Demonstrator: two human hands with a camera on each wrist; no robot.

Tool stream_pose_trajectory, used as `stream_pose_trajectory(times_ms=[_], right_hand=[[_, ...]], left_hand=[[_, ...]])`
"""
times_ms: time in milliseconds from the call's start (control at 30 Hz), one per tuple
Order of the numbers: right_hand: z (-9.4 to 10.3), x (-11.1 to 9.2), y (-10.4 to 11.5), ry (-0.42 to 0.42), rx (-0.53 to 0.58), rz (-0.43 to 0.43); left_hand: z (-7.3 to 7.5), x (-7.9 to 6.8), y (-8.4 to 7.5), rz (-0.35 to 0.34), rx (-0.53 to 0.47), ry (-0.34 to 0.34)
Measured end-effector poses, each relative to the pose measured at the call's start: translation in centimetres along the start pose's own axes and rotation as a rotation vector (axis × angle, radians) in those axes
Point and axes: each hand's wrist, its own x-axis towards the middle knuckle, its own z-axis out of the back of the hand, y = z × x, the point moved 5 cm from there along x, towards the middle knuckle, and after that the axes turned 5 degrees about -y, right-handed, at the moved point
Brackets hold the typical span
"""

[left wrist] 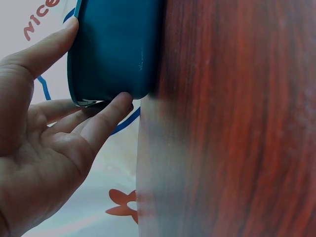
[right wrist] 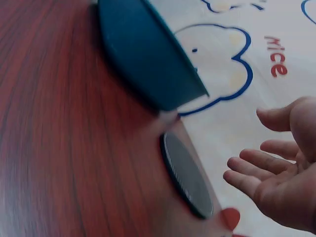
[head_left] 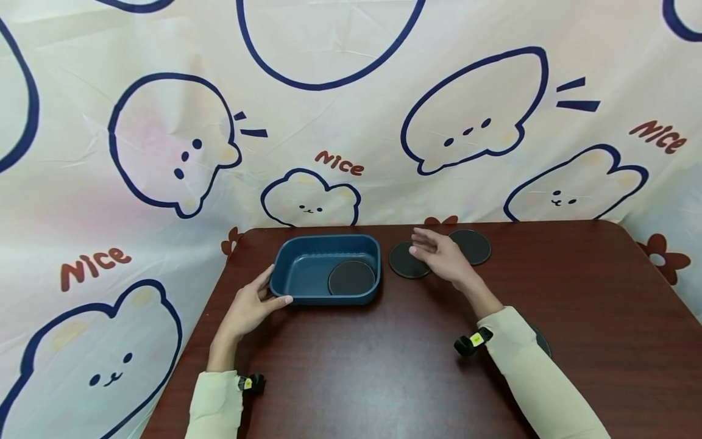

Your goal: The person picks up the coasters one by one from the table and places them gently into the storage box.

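Note:
A blue rectangular plastic tub (head_left: 304, 281) with rounded corners stands near the table's back edge. Inside it, to the right, lies a round black disc (head_left: 352, 279). My left hand (head_left: 251, 308) grips the tub's left near corner, thumb at the front rim and fingers along the left end. To the tub's right, my right hand (head_left: 445, 261) hovers over the table with fingers loosely extended, holding nothing. Below its fingertips is a second black disc (head_left: 404, 263), partly covered in the head view. The right wrist view shows this thin disc (right wrist: 187, 177) beside the tub.
Another black disc (head_left: 471, 247) lies at the back, just beyond the right hand. A dark round edge (head_left: 542, 340) peeks out from behind the right sleeve. A patterned cloth (head_left: 378, 116) hangs behind the brown table (head_left: 362, 366).

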Motion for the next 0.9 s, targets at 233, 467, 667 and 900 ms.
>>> stream_pose_trajectory(times_ms=[233, 467, 667, 900], right_hand=[[0.9, 0.5, -2.0, 0.061, -0.069, 0.021], [1.5, 1.7, -3.4, 0.060, -0.162, 0.051], [2.0, 2.9, -3.9, 0.033, -0.268, 0.059], [2.0, 3.9, -4.2, 0.065, -0.305, 0.046]], left_hand=[[0.0, -0.1, 0.0, -0.001, 0.002, 0.002], [-0.1, 0.0, -0.1, -0.011, 0.017, -0.001], [-0.1, 0.0, -0.2, -0.012, 0.008, -0.008], [-0.1, -0.1, 0.0, -0.015, 0.013, -0.003]])
